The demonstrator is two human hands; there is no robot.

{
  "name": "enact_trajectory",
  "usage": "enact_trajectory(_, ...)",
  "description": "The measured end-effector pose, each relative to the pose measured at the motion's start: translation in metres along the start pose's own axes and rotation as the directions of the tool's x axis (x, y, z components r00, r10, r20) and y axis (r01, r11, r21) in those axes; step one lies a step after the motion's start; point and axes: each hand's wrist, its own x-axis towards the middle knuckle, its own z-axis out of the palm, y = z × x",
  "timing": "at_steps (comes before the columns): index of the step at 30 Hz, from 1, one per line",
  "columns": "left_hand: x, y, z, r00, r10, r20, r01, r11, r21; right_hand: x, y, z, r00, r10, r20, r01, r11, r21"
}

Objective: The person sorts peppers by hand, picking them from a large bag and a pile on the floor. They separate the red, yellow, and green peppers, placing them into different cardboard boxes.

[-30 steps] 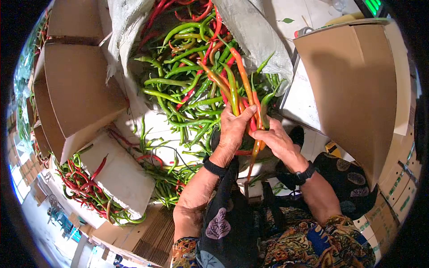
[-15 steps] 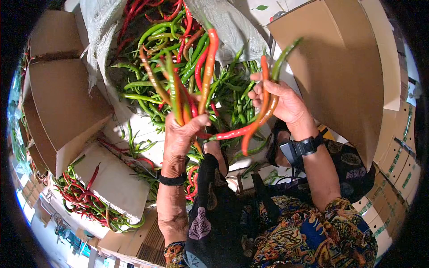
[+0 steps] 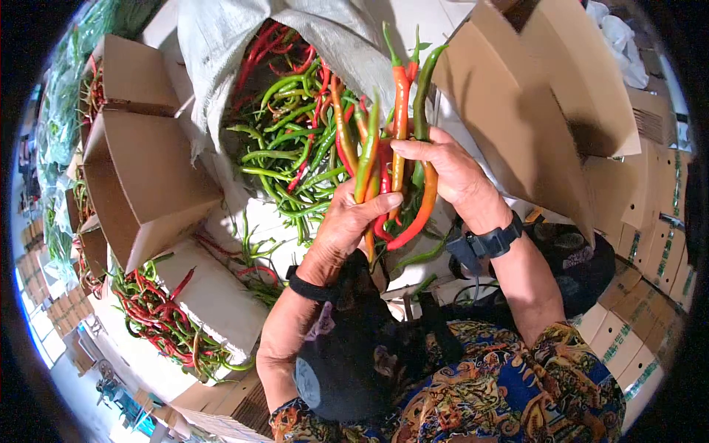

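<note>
My left hand (image 3: 346, 225) is closed round a bunch of long chili peppers (image 3: 366, 166), mixed green, orange and red, pointing upward. Close beside it, my right hand (image 3: 452, 171) pinches more long peppers (image 3: 399, 111), orange-red ones and a dark green one, whose stems point up. The two bunches meet between my hands, and a red pepper curves below my right fingers. Behind them, an open white woven sack (image 3: 210, 63) lies with its mouth towards me, and a heap of green and red peppers (image 3: 288, 136) spills out of it.
Open cardboard boxes stand at the left (image 3: 159, 173) and the right (image 3: 509, 111). A white box (image 3: 221, 295) at lower left has red and green peppers (image 3: 166, 317) beside it. Stacked cartons (image 3: 650, 295) line the far right. Loose peppers lie on the floor near my feet.
My right hand has moved left and its peppers now stand upright against the left bunch. My left hand has shifted right. The view has turned, so the surroundings appear displaced.
</note>
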Motion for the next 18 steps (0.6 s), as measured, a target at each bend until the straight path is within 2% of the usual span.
enact_trajectory(1, -0.005, 0.006, 0.004, 1.0, 0.025, -0.005, -0.025, 0.999, -0.036, -0.004, -0.008, 0.0, 1.0, 0.027, 0.005, -0.027, 0.999, 0.023)
enact_trajectory(2, -0.007, 0.008, -0.006, 1.0, -0.015, -0.002, 0.015, 1.0, -0.01, -0.007, -0.014, 0.001, 0.998, 0.053, 0.014, -0.054, 0.997, 0.046)
enact_trajectory(4, -0.009, 0.026, 0.001, 0.998, 0.062, -0.005, -0.062, 0.998, -0.024, -0.013, -0.024, 0.007, 0.996, -0.034, -0.081, 0.033, 0.999, -0.021)
enact_trajectory(5, -0.011, 0.038, 0.006, 0.998, 0.055, -0.019, -0.054, 0.998, 0.014, -0.014, -0.028, 0.008, 0.997, -0.044, -0.065, 0.043, 0.999, -0.023)
enact_trajectory(6, -0.011, 0.047, 0.019, 0.989, 0.132, -0.068, -0.127, 0.989, 0.072, -0.015, -0.031, 0.009, 0.997, -0.053, -0.05, 0.051, 0.998, -0.027)
enact_trajectory(8, -0.011, 0.067, 0.029, 0.99, 0.141, -0.006, -0.132, 0.936, 0.326, -0.018, -0.036, 0.016, 0.994, -0.109, 0.01, 0.109, 0.994, -0.024)
enact_trajectory(10, -0.018, 0.083, 0.049, 0.979, 0.201, -0.022, -0.172, 0.882, 0.438, -0.022, -0.048, 0.025, 0.989, -0.145, 0.026, 0.146, 0.989, -0.018)
enact_trajectory(12, -0.034, 0.108, 0.063, 0.971, 0.229, -0.064, -0.155, 0.812, 0.562, -0.026, -0.06, 0.028, 0.98, -0.195, 0.031, 0.195, 0.981, 0.011)
enact_trajectory(13, -0.037, 0.118, 0.06, 0.953, 0.298, -0.049, -0.206, 0.759, 0.618, -0.029, -0.064, 0.029, 0.975, -0.222, 0.02, 0.221, 0.975, 0.035)
enact_trajectory(14, -0.046, 0.127, 0.062, 0.942, 0.317, -0.112, -0.176, 0.748, 0.64, -0.031, -0.067, 0.032, 0.974, -0.228, -0.015, 0.228, 0.971, 0.075)
enact_trajectory(16, -0.069, 0.138, 0.076, 0.928, 0.373, -0.021, -0.214, 0.577, 0.788, -0.035, -0.073, 0.043, 0.968, -0.236, -0.085, 0.247, 0.957, 0.15)
enact_trajectory(17, -0.075, 0.128, 0.084, 0.914, 0.399, 0.07, -0.304, 0.562, 0.769, -0.033, -0.074, 0.047, 0.976, -0.208, -0.058, 0.214, 0.967, 0.137)
enact_trajectory(18, -0.084, 0.122, 0.095, 0.929, 0.363, 0.069, -0.238, 0.445, 0.864, -0.046, -0.081, 0.056, 0.977, -0.205, 0.065, 0.189, 0.963, 0.192)
